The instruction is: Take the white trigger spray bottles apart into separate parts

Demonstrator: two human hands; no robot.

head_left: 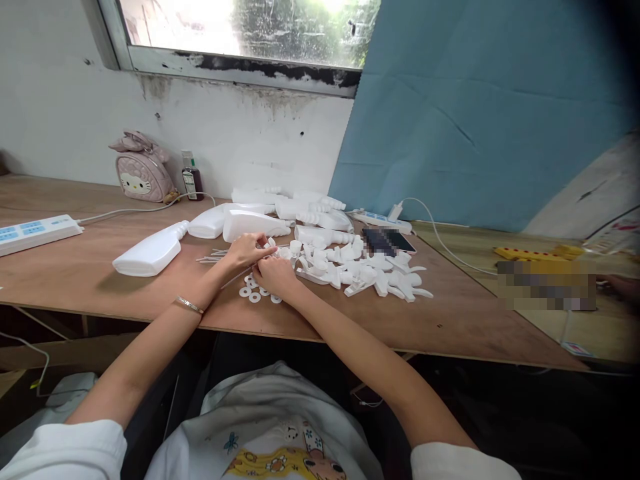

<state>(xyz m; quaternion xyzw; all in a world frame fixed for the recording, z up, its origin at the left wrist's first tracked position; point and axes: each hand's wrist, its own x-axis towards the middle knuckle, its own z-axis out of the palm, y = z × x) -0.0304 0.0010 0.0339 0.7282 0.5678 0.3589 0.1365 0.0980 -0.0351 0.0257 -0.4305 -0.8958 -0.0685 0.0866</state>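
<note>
My left hand (247, 250) and my right hand (275, 275) are close together over the middle of the table, both with fingers curled in. At my left fingertips shows a small white plastic part (271, 243); its exact kind is hard to make out. My right hand is closed, and its fingers hide whatever is in it. Flat white ring washers (255, 297) lie below my hands, several of them. Thin white tubes (211, 256) rest beside my left wrist. To the right spreads a pile of white trigger spray heads (370, 270).
Several empty-looking white bottles lie behind my hands, one white bottle (150, 250) nearer on the left. A phone (400, 241) and a power strip (383, 220) are at right, another power strip (40, 233) at left. A pink bag (143, 173) and small dark bottle (191, 179) stand by the wall.
</note>
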